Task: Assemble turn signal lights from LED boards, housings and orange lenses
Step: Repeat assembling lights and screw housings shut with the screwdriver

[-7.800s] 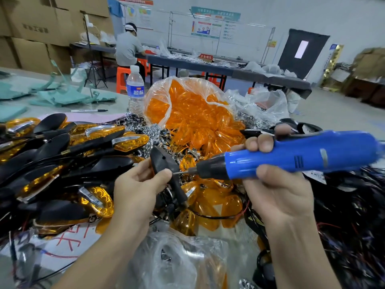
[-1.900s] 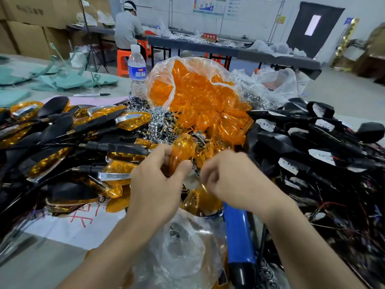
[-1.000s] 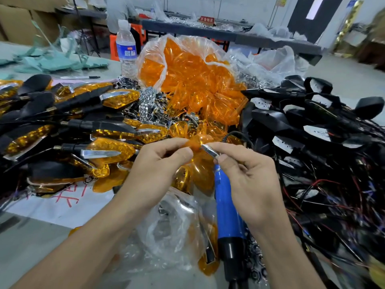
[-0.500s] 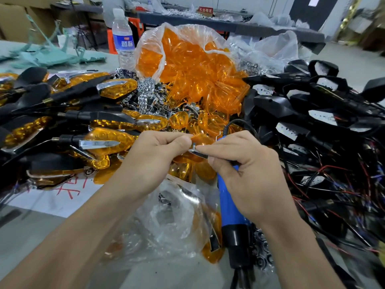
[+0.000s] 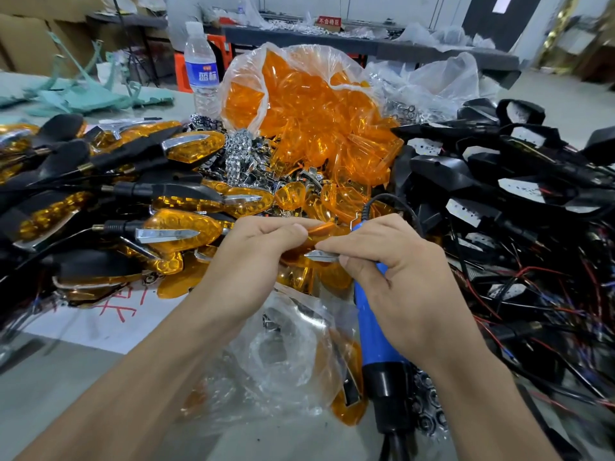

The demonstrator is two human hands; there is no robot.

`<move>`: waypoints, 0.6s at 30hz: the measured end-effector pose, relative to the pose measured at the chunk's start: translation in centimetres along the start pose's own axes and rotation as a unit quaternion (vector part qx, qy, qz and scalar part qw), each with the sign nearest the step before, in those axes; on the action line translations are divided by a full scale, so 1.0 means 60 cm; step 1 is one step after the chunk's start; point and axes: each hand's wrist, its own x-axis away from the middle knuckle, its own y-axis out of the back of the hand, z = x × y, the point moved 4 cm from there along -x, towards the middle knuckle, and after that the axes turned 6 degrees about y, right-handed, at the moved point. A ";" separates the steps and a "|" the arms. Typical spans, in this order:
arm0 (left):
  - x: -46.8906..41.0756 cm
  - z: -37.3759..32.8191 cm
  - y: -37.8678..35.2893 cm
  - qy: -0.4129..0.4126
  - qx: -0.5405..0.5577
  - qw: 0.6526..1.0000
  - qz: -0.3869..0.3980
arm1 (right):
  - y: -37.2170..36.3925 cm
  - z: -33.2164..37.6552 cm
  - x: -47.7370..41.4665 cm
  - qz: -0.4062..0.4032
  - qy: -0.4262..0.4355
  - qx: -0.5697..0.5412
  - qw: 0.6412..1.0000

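The left hand (image 5: 263,257) pinches an orange lens (image 5: 321,227) between thumb and fingertips, just above the screwdriver (image 5: 372,327). The right hand (image 5: 396,274) pinches a chrome strip (image 5: 320,256), tip at the lens, probably to seat it as trim. The screwdriver lies on the tabletop (image 5: 100,394) under both hands, handy for the screws. Finished lights (image 5: 179,231) are heaped left of the screwdriver, black housings (image 5: 466,171) right of it, the bag (image 5: 309,104) of lenses beyond it.

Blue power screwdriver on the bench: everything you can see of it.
The blue screwdriver lies flat, lengthwise away from the camera. It has a blue plastic-looking body, a black nose at the near end and a black cable leaving the far end. The right hand crosses above its middle, hiding part of it, and does not grip it.
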 end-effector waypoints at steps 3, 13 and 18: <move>-0.003 0.006 0.003 0.004 -0.023 1.000 0.005 | -0.005 0.001 0.000 0.008 -0.005 0.007 1.000; 0.000 0.002 0.003 -0.042 -0.015 0.997 0.062 | 0.007 -0.014 0.014 -0.135 -0.154 -0.088 0.975; 0.002 0.000 0.003 -0.034 0.036 0.997 0.061 | 0.007 -0.034 0.016 -0.118 -0.238 -0.162 0.950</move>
